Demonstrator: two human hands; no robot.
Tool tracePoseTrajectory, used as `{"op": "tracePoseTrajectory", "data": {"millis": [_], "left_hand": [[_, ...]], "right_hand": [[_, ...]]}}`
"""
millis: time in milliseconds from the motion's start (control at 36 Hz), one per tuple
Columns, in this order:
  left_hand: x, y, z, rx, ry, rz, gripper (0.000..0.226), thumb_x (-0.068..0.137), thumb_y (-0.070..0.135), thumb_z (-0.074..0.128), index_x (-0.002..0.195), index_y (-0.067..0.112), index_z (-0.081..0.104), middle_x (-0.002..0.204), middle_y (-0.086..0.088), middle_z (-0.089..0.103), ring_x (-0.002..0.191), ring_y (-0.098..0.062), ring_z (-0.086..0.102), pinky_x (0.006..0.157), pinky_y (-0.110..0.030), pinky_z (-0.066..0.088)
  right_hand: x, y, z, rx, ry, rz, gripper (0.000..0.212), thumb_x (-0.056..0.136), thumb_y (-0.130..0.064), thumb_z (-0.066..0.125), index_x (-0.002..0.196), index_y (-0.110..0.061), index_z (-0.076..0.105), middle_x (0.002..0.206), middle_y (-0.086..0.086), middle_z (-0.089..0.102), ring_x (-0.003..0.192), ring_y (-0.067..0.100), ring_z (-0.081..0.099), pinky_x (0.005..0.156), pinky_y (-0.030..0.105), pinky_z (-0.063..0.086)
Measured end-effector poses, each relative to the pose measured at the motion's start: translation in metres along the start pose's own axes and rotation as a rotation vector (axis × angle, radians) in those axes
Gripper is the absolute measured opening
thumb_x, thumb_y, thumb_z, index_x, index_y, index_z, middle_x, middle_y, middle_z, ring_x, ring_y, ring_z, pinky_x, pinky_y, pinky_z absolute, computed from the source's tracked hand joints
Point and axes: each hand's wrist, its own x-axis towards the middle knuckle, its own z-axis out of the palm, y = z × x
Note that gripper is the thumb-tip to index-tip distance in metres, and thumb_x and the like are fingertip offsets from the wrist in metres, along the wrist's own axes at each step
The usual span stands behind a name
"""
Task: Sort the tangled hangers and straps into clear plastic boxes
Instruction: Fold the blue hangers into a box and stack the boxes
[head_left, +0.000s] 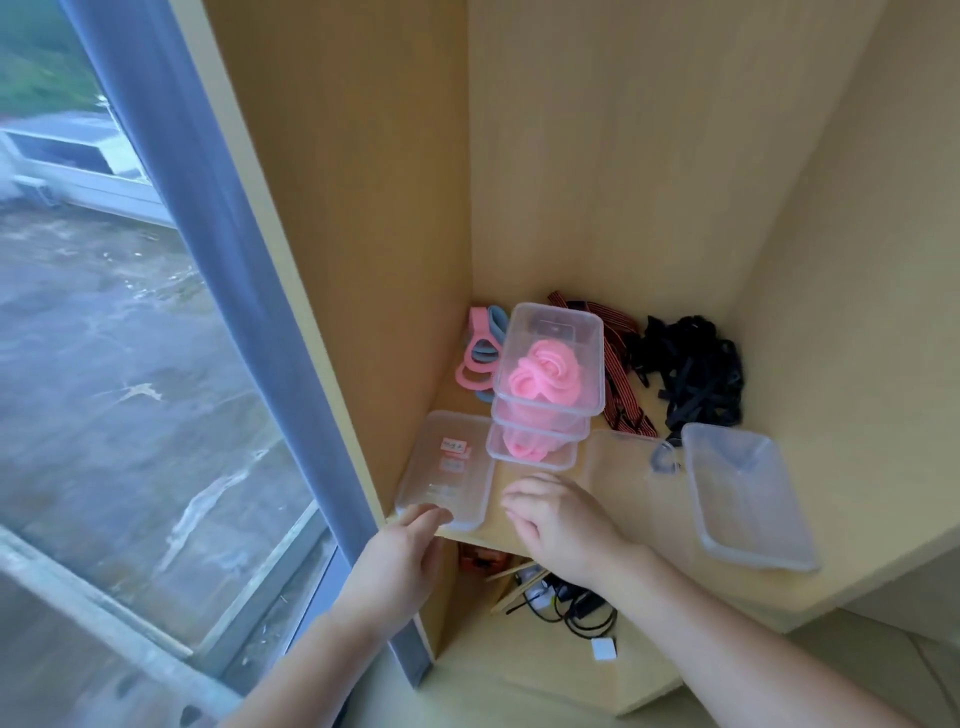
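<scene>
Wooden shelf (649, 514) — lid (447, 470) lengthwise front-to-back, left hand (410, 551) touching near end.

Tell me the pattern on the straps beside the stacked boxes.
Red and black stripes on the straps, seen in the head view.

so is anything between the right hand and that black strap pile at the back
Partly. The right hand is at the shelf's front edge; the black straps lie at the back right. The stack of boxes sits just left of that line, and a lid lies flat on it, low enough to reach over.
</scene>
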Motion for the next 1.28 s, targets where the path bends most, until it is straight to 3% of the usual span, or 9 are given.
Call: {"op": "tracePoseTrajectory", "data": {"millis": [250,389,639,722,833,917,1083,1167,1278], "left_hand": [[0.028,0.006,-0.019,-0.072,0.144,0.173,0.031,0.088,0.001,0.057,0.113,0.017,0.065,0.114,0.006,0.062,0.098,-0.01,0.061,0.082,-0.013,0.044],[0.059,0.02,-0.038,-0.101,0.228,0.301,0.022,0.087,0.002,0.049,0.101,0.01,0.064,0.099,0.0,0.062,0.089,-0.017,0.06,0.073,-0.031,0.053],[0.124,0.072,-0.084,-0.29,0.304,0.408,0.026,0.086,0.008,0.045,0.104,0.011,0.065,0.102,-0.001,0.062,0.09,-0.012,0.056,0.077,-0.014,0.045],[0.157,0.081,-0.088,-0.316,0.363,0.39,0.032,0.083,0.007,0.045,0.105,0.008,0.067,0.099,-0.001,0.061,0.091,-0.013,0.056,0.078,-0.007,0.039],[0.203,0.088,-0.09,-0.398,0.329,0.252,0.03,0.093,0.006,0.042,0.113,0.012,0.064,0.105,-0.003,0.061,0.093,-0.024,0.065,0.08,-0.039,0.056],[0.238,0.088,-0.093,-0.368,0.38,0.147,0.028,0.098,0.008,0.041,0.113,0.019,0.063,0.089,0.001,0.062,0.072,-0.006,0.063,0.073,-0.025,0.05],[0.294,0.067,-0.086,-0.197,0.439,0.08,0.027,0.095,0.003,0.049,0.117,0.006,0.065,0.114,-0.009,0.068,0.107,-0.02,0.061,0.086,-0.003,0.032],[0.302,0.054,-0.073,-0.211,0.446,0.003,0.03,0.094,0.002,0.05,0.122,0.005,0.062,0.118,-0.009,0.067,0.108,-0.019,0.061,0.092,-0.013,0.036],[0.303,0.042,-0.053,-0.211,0.42,-0.058,0.028,0.094,-0.001,0.05,0.117,0.004,0.065,0.105,-0.011,0.069,0.09,-0.018,0.062,0.083,-0.024,0.045]], "right_hand": [[0.031,-0.02,-0.026,0.016,0.09,-0.028,0.014,0.088,-0.005,0.055,0.084,-0.005,0.068,0.084,0.003,0.066,0.08,0.023,0.059,0.069,0.039,0.051],[0.061,-0.027,-0.068,-0.011,0.252,-0.062,0.019,0.091,-0.008,0.054,0.092,-0.005,0.073,0.088,0.002,0.07,0.083,0.021,0.062,0.077,0.033,0.052],[0.107,0.009,-0.147,-0.09,0.388,0.033,0.015,0.088,-0.005,0.06,0.091,-0.004,0.074,0.09,0.004,0.072,0.083,0.022,0.066,0.075,0.035,0.053],[0.124,0.036,-0.169,-0.031,0.336,0.108,0.013,0.09,-0.006,0.061,0.093,-0.005,0.074,0.089,0.005,0.071,0.082,0.02,0.065,0.073,0.024,0.048],[0.155,0.077,-0.186,0.117,0.227,0.22,0.014,0.091,-0.01,0.064,0.1,-0.015,0.074,0.088,-0.013,0.065,0.079,-0.012,0.058,0.072,0.005,0.04],[0.185,0.109,-0.19,0.157,0.159,0.219,0.014,0.091,-0.011,0.065,0.102,-0.015,0.074,0.087,-0.015,0.065,0.073,-0.021,0.055,0.069,-0.003,0.035],[0.247,0.181,-0.158,0.089,-0.059,0.179,0.019,0.09,-0.012,0.065,0.107,-0.008,0.074,0.103,0.004,0.073,0.085,0.009,0.062,0.083,0.021,0.048],[0.266,0.208,-0.124,0.044,-0.225,0.123,0.02,0.091,-0.014,0.065,0.107,-0.008,0.074,0.102,0.005,0.073,0.082,0.009,0.061,0.077,0.02,0.044],[0.275,0.226,-0.08,0.009,-0.442,-0.029,0.016,0.091,-0.018,0.065,0.102,-0.011,0.074,0.093,0.005,0.073,0.076,0.013,0.061,0.07,0.026,0.043]]}}
